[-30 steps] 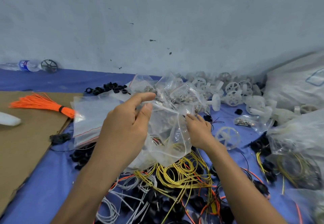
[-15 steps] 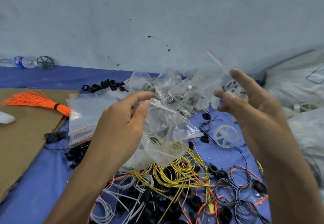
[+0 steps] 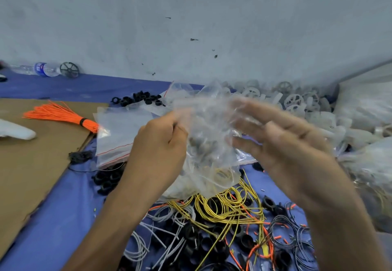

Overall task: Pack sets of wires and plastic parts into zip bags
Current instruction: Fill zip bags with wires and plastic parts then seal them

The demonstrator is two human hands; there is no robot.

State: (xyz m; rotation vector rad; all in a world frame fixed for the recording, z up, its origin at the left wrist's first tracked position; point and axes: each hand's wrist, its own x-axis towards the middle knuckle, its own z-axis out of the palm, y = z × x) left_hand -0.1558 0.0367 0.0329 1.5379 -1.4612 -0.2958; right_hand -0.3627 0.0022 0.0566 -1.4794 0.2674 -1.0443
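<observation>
The clear zip bag [image 3: 210, 143] is held mid-picture above the blue cloth [image 3: 53, 217], crumpled, with a coil of yellow wire and some small dark parts showing through its lower half. The left hand [image 3: 161, 149] is at 9 o'clock of it, fingers curled and pinching the bag's upper edge against the thumb. The right hand [image 3: 284, 143] is at 3 o'clock, blurred, fingers straight and spread, palm turned toward the bag; whether its fingertips touch the plastic cannot be told. At 6 o'clock of the bag a tangle of loose yellow wires [image 3: 231, 207] lies over black plastic rings [image 3: 212, 243], with grey wires [image 3: 140, 251] at 7 o'clock and dark wires with orange tips [image 3: 284, 228] at 5 o'clock. A flat stack of empty zip bags [image 3: 118, 134] lies at 9 o'clock beyond the left hand, just beside a sheet of cardboard [image 3: 31, 175] that bears a tied bundle of orange wires [image 3: 59, 114]. White plastic wheels [image 3: 297, 100] are heaped at 2 o'clock against the wall [image 3: 191, 16]. A water bottle [image 3: 40, 69] and a black wheel [image 3: 69, 70] lie at 10 o'clock, well apart from the hands
</observation>
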